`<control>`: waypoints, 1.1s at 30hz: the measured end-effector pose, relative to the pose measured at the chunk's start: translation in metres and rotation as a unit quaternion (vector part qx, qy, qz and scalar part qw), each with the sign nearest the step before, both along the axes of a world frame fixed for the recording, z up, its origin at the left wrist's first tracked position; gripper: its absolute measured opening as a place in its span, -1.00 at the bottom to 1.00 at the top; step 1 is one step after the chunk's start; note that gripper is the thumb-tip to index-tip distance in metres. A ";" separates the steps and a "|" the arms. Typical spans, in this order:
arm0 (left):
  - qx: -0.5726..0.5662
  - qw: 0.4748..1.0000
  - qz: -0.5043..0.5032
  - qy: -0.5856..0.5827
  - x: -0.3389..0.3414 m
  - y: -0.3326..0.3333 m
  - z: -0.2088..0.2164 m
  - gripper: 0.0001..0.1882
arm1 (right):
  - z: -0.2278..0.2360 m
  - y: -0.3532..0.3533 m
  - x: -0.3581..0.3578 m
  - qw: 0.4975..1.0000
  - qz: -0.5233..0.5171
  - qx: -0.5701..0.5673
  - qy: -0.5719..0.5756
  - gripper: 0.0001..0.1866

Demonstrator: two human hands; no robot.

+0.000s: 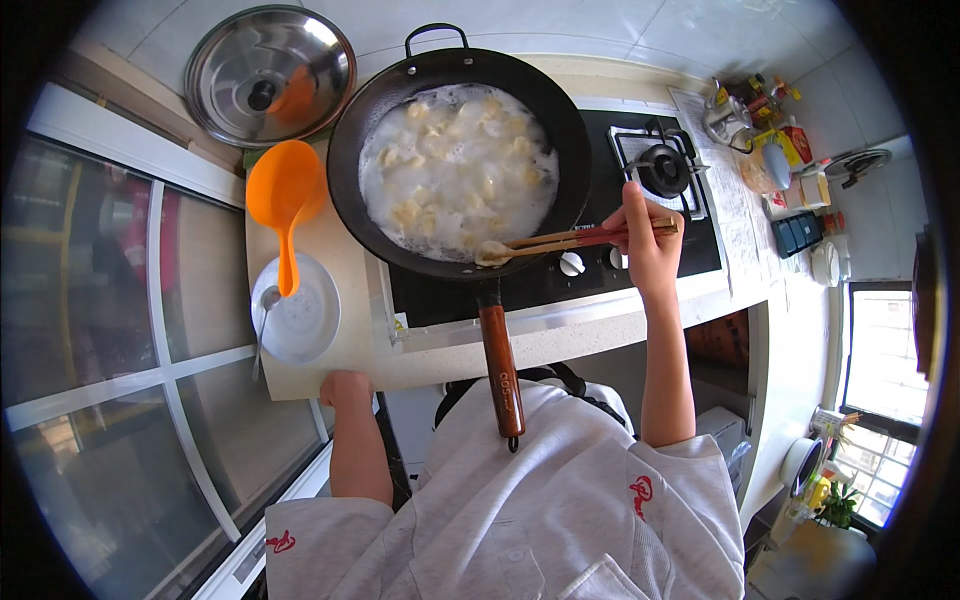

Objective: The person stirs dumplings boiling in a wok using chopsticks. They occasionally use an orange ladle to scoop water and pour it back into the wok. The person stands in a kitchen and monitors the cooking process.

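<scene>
My right hand (653, 238) is closed around a pair of wooden chopsticks (566, 241) with reddish upper ends. Their tips reach over the near rim of a black wok (345, 190), where a pale dumpling (491, 254) rests at the tips. Foamy whitish water and several dumplings (455, 165) fill the wok. Its brown wooden handle (501, 370) points toward my body. Curled into a fist, my left hand (347, 388) sits at the counter's front edge, below a white plate (312, 325). I see nothing in it, though its fingers are partly hidden.
An orange ladle (287, 195) lies partly over the plate, beside a metal spoon (263, 325). Behind them leans a steel lid (228, 75). Right of the wok is a bare gas burner (664, 170) on the black stove (460, 303). Bottles and containers (770, 125) stand farther right.
</scene>
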State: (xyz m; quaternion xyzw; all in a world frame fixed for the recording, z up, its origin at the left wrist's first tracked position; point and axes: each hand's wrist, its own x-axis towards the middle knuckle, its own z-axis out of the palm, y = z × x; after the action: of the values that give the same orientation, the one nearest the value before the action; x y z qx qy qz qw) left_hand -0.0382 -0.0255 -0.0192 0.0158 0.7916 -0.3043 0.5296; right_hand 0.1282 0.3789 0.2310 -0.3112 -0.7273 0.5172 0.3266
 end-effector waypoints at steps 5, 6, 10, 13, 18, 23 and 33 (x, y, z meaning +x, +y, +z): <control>-0.012 0.999 -0.035 0.001 0.000 0.003 0.003 -0.61 | -0.004 -0.001 -0.002 1.000 0.006 -0.001 0.011 -0.42; -0.026 1.000 -0.015 -0.003 -0.001 0.004 0.002 -0.64 | -0.004 -0.001 -0.002 1.000 0.009 -0.003 0.014 -0.43; 0.009 0.998 0.039 0.055 0.002 -0.005 -0.012 -0.68 | -0.003 -0.006 -0.007 0.999 0.028 -0.022 0.024 -0.43; 0.059 0.994 0.021 0.084 0.004 0.001 0.001 -0.68 | -0.003 -0.009 -0.009 0.999 0.029 -0.027 0.022 -0.44; -0.037 0.999 -0.002 0.014 0.001 -0.010 -0.016 -0.75 | -0.002 -0.017 -0.016 0.998 0.041 -0.029 0.030 -0.45; -0.030 0.999 0.018 0.038 0.001 -0.011 -0.022 -0.70 | -0.002 -0.027 -0.019 0.998 0.041 -0.006 0.039 -0.44; 0.029 0.998 -0.008 0.054 0.005 0.006 0.014 -0.67 | 0.010 -0.057 -0.016 0.999 0.029 0.036 0.015 -0.56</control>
State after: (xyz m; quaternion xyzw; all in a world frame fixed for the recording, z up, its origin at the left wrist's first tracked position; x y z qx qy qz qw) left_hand -0.0329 -0.0196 -0.0047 0.0205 0.8276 -0.2856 0.4827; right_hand 0.1118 0.3220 0.2410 -0.2700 -0.7492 0.5043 0.3339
